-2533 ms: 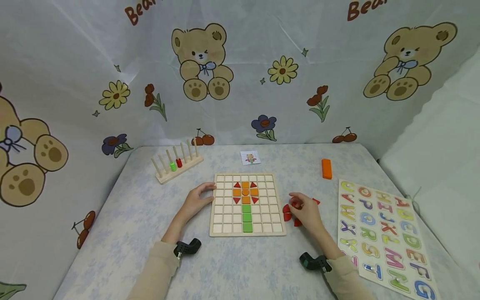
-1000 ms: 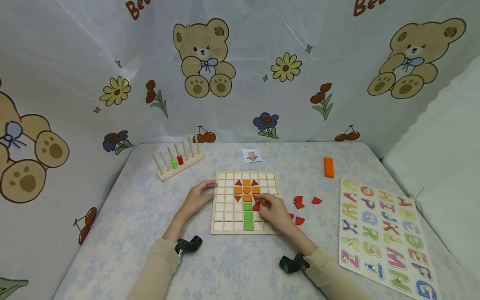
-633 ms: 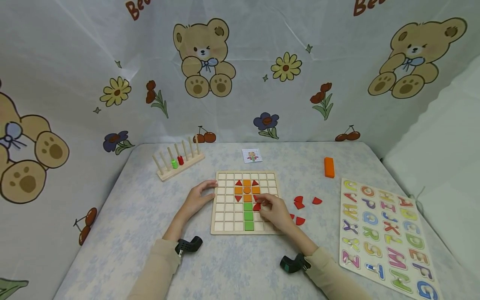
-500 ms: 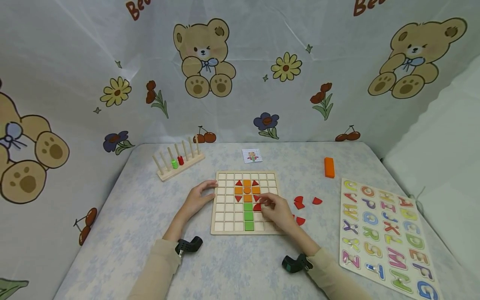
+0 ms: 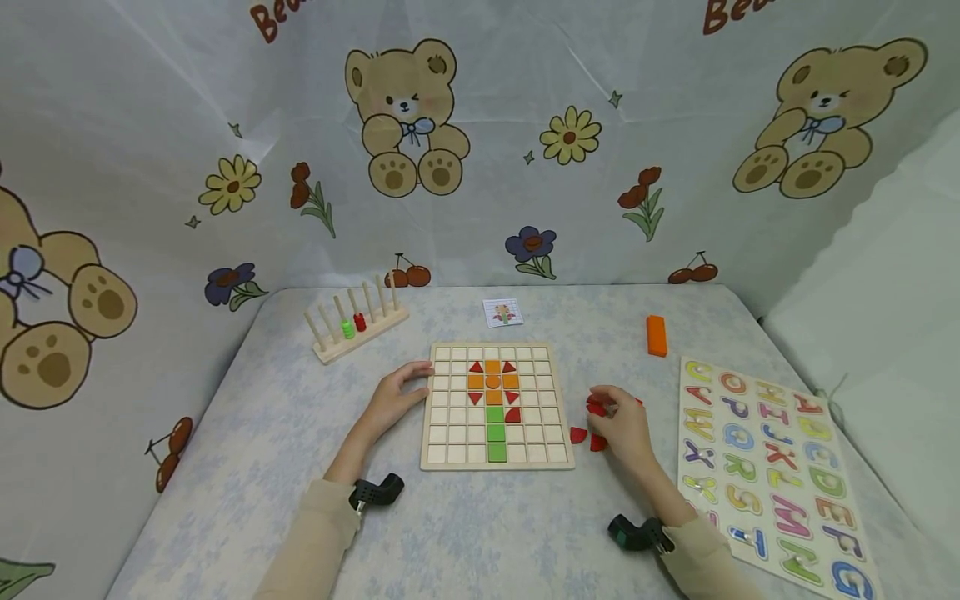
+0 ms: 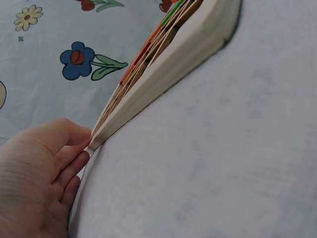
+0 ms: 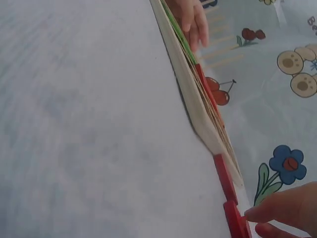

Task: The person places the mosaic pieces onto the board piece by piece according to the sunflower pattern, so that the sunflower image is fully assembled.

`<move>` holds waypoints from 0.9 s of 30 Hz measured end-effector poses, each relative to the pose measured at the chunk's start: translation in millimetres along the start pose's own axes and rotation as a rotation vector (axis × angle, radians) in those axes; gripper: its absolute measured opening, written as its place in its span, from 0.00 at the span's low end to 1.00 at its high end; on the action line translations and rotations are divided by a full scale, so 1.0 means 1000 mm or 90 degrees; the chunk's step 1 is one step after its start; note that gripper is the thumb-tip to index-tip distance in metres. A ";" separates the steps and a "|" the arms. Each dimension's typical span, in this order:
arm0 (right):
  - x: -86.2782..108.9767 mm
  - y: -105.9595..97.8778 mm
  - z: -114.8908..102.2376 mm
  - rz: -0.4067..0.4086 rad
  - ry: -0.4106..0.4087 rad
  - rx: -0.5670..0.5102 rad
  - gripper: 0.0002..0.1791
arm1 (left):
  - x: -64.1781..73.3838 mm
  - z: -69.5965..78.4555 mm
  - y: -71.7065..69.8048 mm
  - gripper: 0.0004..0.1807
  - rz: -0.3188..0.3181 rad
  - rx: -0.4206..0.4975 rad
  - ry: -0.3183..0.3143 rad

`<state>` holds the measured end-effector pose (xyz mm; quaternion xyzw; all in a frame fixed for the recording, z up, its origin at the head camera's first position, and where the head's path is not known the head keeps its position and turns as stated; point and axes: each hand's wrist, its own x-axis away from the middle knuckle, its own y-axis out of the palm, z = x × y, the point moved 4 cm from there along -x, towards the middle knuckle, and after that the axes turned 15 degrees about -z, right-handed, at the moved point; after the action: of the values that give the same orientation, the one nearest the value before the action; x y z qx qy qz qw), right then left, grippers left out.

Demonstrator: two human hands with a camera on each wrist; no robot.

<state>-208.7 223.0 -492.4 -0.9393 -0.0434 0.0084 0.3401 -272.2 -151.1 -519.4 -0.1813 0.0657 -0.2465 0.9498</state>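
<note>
A wooden grid board (image 5: 442, 461) lies flat, with orange squares and an orange disc (image 5: 492, 382), red triangles (image 5: 476, 367) and a column of green squares (image 5: 496, 432) in its cells. Right of the upper green square sits a red quarter-circle piece (image 5: 513, 415). My left hand (image 5: 393, 396) rests against the board's left edge, fingers relaxed and touching the rim. Right of the board, my right hand (image 5: 624, 427) reaches over loose red pieces (image 5: 578, 435), thumb and index finger apart around some of them. In the right wrist view its fingertips (image 7: 255, 212) are right beside a red piece (image 7: 235, 219).
A small picture card (image 5: 502, 312) lies behind the board. At the back left stands a wooden peg rack (image 5: 363, 336) with green and red beads. An orange block (image 5: 656, 336) lies at the back right, and a wooden alphabet puzzle (image 5: 772, 467) covers the right side.
My right hand has let go of the red quarter-circle on the board beside the green column and moved right to the loose red pieces. The left hand has stayed at the board's edge.
</note>
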 end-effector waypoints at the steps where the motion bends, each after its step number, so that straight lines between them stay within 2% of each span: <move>1: 0.001 -0.001 0.003 0.001 0.008 0.001 0.21 | 0.000 0.000 0.000 0.26 0.004 -0.012 0.008; 5: 0.004 -0.003 0.009 0.000 0.004 -0.001 0.20 | 0.001 0.001 -0.001 0.25 0.012 -0.029 0.019; 11: 0.003 -0.001 0.008 0.008 -0.048 -0.004 0.21 | 0.001 0.004 -0.001 0.27 -0.002 0.006 -0.008; 16: 0.002 0.002 0.006 0.001 -0.047 0.003 0.23 | 0.001 0.003 0.000 0.26 -0.007 0.010 -0.015; 21: 0.001 0.012 -0.011 -0.018 -0.058 -0.013 0.25 | 0.000 0.000 -0.002 0.26 -0.006 0.007 -0.012; 27: -0.006 0.038 -0.036 -0.074 -0.101 -0.024 0.23 | 0.001 0.000 0.000 0.27 -0.009 0.024 -0.006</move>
<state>-210.4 170.6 -489.3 -0.9379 -0.1246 0.0621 0.3177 -271.6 -152.0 -519.6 -0.1652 0.0553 -0.2538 0.9514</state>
